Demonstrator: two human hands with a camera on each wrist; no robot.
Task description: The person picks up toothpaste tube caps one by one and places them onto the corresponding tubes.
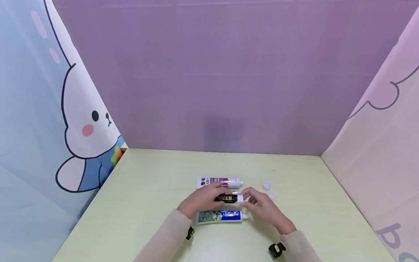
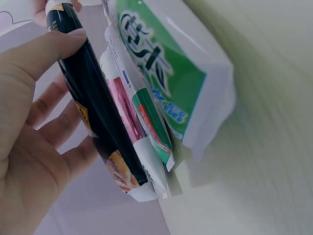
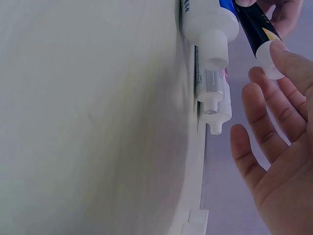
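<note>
My left hand [image 1: 207, 196] grips a black toothpaste tube [image 2: 93, 93] round its body, above the table. At the tube's right end, my right hand [image 1: 262, 205] pinches the white cap [image 3: 269, 59] between thumb and fingers. The cap is on the tube. Nearest to me lies a green and blue toothpaste tube [image 1: 220, 216], its white cap on. Behind the hands lie a white and purple toothpaste tube [image 1: 226, 182] and, partly hidden by the black tube, a white and green toothpaste tube [image 2: 142, 107]. Both of these show bare nozzles in the right wrist view.
Two loose white caps lie right of the tubes, one farther cap [image 1: 266, 186] and one nearer cap [image 1: 271, 196]. The pale table [image 1: 157, 174] meets a purple backdrop [image 1: 222, 80] at its far edge. Printed cloths hang at the left and right sides.
</note>
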